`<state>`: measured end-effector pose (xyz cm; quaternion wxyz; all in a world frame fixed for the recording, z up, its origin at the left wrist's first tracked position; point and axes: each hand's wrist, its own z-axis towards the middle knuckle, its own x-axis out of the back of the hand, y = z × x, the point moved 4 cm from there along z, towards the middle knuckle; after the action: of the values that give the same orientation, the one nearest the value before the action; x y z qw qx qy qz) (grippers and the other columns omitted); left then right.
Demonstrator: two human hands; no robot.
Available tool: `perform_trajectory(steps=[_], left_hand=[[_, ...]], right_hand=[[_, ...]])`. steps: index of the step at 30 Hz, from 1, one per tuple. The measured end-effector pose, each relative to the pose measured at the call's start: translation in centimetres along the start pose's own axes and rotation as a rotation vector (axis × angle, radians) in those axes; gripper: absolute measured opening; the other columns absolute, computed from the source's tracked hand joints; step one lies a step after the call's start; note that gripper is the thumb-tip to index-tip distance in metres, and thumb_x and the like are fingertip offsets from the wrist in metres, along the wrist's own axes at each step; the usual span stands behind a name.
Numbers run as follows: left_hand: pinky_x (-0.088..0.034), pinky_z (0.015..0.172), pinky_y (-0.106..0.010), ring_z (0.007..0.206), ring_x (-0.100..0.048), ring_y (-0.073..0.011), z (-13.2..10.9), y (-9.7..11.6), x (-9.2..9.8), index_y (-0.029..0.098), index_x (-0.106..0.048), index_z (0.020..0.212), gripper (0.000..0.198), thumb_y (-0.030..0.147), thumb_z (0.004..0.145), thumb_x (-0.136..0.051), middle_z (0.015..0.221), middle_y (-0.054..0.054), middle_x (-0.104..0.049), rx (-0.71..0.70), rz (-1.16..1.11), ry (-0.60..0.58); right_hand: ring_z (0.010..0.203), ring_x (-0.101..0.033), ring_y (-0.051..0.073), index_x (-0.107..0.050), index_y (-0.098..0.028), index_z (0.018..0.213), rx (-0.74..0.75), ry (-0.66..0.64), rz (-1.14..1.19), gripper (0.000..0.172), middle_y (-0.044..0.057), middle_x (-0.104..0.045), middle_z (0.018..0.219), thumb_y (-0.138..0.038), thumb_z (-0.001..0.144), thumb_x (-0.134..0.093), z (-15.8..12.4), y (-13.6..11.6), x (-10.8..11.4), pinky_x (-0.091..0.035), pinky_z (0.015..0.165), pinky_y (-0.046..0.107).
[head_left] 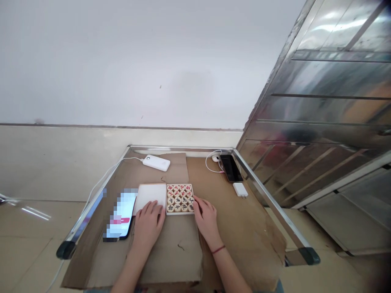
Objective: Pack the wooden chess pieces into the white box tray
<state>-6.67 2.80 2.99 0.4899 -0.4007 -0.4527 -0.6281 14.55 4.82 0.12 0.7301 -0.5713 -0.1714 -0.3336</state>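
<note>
An open box of Chinese chess pieces point(180, 198) lies in the middle of the cardboard. Its round wooden pieces sit in rows, red characters at the back and black at the front. Directly left of it lies the box's white lid point(152, 193), flat and with its plain side up. My left hand point(149, 217) rests on the lid's front part, fingers laid out flat. Against the right edge of the box is my right hand point(206, 215), its thumb and forefinger slightly apart at the front right pieces. Its other fingers are partly hidden.
A lit phone point(124, 213) lies left of the lid. A white power bank point(156, 162) with a cable is at the back left. A dark phone point(231, 168) and a white charger plug point(240, 189) lie at the right. A metal frame point(269, 199) edges the table.
</note>
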Motion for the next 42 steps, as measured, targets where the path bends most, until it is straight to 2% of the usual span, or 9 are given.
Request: perform_trajectory(steps=[12,18,21,22,25,29,33,37,42], left_hand=[[-0.04,0.1,-0.044,0.11,-0.059,-0.0255,0.7,-0.8,-0.7,0.02,-0.066,0.108,0.031,0.027,0.089,-0.043,0.117,-0.009,-0.066,-0.056,-0.069,0.019],[-0.044,0.095,-0.036,0.109,-0.057,-0.0228,4.1,-0.2,-0.2,0.02,-0.058,0.122,0.037,0.029,0.093,-0.037,0.12,-0.009,-0.063,-0.055,-0.134,-0.001],[-0.044,0.092,-0.036,0.108,-0.056,-0.0245,6.9,1.0,0.1,0.023,-0.058,0.122,0.037,0.032,0.094,-0.036,0.121,-0.009,-0.061,-0.021,-0.006,-0.109],[-0.044,0.091,-0.036,0.108,-0.055,-0.0247,7.7,1.5,0.0,0.024,-0.06,0.12,0.036,0.033,0.094,-0.036,0.12,-0.009,-0.061,-0.034,0.053,-0.176],[-0.044,0.089,-0.036,0.105,-0.057,-0.0252,9.4,2.6,0.1,0.02,-0.066,0.105,0.029,0.031,0.09,-0.042,0.112,-0.011,-0.063,-0.053,0.092,-0.236],[-0.045,0.088,-0.038,0.105,-0.058,-0.0268,10.5,3.2,0.0,0.016,-0.068,0.099,0.029,0.027,0.086,-0.045,0.111,-0.014,-0.063,-0.031,0.127,-0.302],[-0.048,0.082,-0.038,0.101,-0.063,-0.0291,11.3,3.4,-0.2,0.015,-0.07,0.094,0.031,0.034,0.083,-0.049,0.107,-0.016,-0.067,0.035,0.153,-0.407],[-0.051,0.076,-0.036,0.096,-0.066,-0.0299,12.5,3.9,-0.4,0.017,-0.071,0.098,0.03,0.034,0.076,-0.059,0.103,-0.016,-0.071,0.115,0.158,-0.507],[-0.051,0.079,-0.039,0.102,-0.065,-0.0321,13.6,4.9,-0.4,0.02,-0.071,0.101,0.033,0.026,0.069,-0.067,0.11,-0.016,-0.07,0.142,0.173,-0.567]], right_hand=[[0.107,-0.058,0.023,-0.065,-0.022,0.114,0.038,-0.006,-0.003,0.035,0.008,-0.069,0.11,-0.037,0.093,-0.041,-0.3,0.0,0.1,-0.037,0.096,0.041],[0.106,-0.058,0.022,-0.064,-0.022,0.116,0.06,-0.003,0.003,0.034,0.007,-0.068,0.11,-0.033,0.093,-0.04,-0.2,-0.3,0.3,-0.038,0.096,0.04],[0.104,-0.058,0.022,-0.065,-0.022,0.115,0.06,0.004,0.005,0.034,0.007,-0.069,0.109,-0.032,0.093,-0.042,-0.2,-0.4,0.3,-0.039,0.095,0.039],[0.104,-0.058,0.022,-0.065,-0.022,0.114,0.059,0.009,0.004,0.033,0.008,-0.069,0.108,-0.032,0.092,-0.042,-0.2,-0.5,0.3,-0.04,0.094,0.039],[0.103,-0.059,0.022,-0.066,-0.022,0.114,0.065,0.029,-0.005,0.033,0.008,-0.069,0.107,-0.032,0.092,-0.043,-0.2,-0.6,0.4,-0.04,0.093,0.039],[0.101,-0.059,0.021,-0.066,-0.022,0.114,0.07,0.051,-0.02,0.033,0.008,-0.069,0.106,-0.033,0.091,-0.044,-0.2,-0.7,0.5,-0.041,0.093,0.038],[0.102,-0.06,0.021,-0.066,-0.023,0.114,0.052,0.049,-0.021,0.032,0.007,-0.07,0.106,-0.033,0.091,-0.046,-0.2,-0.9,0.7,-0.042,0.093,0.037],[0.102,-0.06,0.021,-0.066,-0.023,0.113,0.049,0.045,0.0,0.031,0.007,-0.07,0.106,-0.032,0.091,-0.046,-0.3,-1.0,0.8,-0.041,0.094,0.038],[0.103,-0.059,0.022,-0.066,-0.023,0.112,0.056,0.034,0.014,0.03,0.007,-0.069,0.107,-0.031,0.091,-0.046,-0.3,-1.0,0.8,-0.041,0.094,0.039]])
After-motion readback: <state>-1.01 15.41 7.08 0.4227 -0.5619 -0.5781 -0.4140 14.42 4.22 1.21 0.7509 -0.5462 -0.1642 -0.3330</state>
